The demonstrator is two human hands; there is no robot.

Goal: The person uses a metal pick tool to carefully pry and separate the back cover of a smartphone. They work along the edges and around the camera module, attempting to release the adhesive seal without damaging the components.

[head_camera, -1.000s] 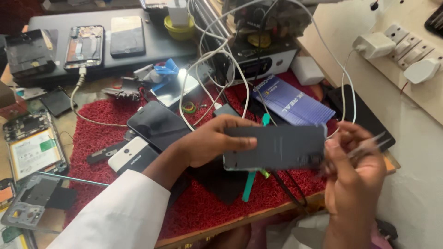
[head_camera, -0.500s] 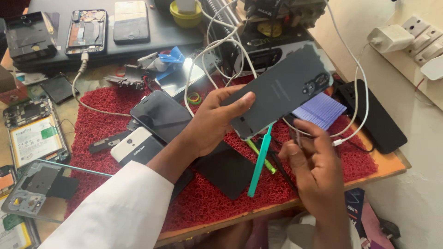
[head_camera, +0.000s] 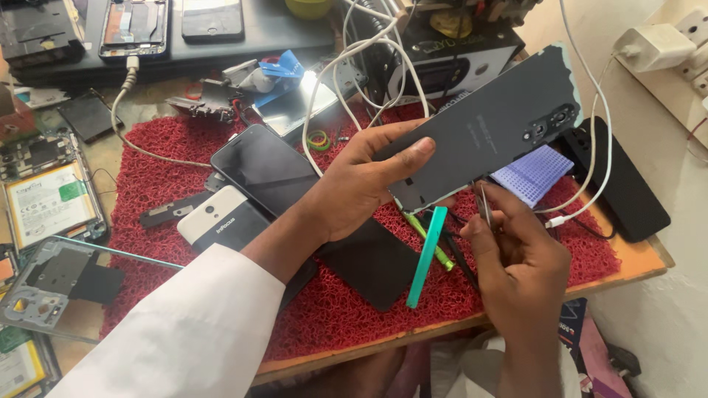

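While the left hand (head_camera: 354,188) reaches in from the lower left in a white sleeve (head_camera: 184,332), it grips a dark grey phone back cover (head_camera: 487,133) by its lower end, the thumb lying flat across the outer face and the fingers curled behind. That cover is held up above the red mat (head_camera: 169,169), tilted so its camera cut-outs point to the upper right. Just below the cover's lower edge, the right hand (head_camera: 520,258) comes up from the bottom of the view, palm turned inward, its thumb and fingertips pinched shut on thin metal tweezers (head_camera: 483,208) whose tips point up toward the cover. A teal plastic pry tool (head_camera: 426,258) lies slanted on the mat between the two hands, with a green pen-like tool (head_camera: 428,239) beside it. A black phone (head_camera: 265,169) and a white phone (head_camera: 221,221) lie on the mat behind the left wrist, and white cables (head_camera: 354,66) loop over the bench beyond.
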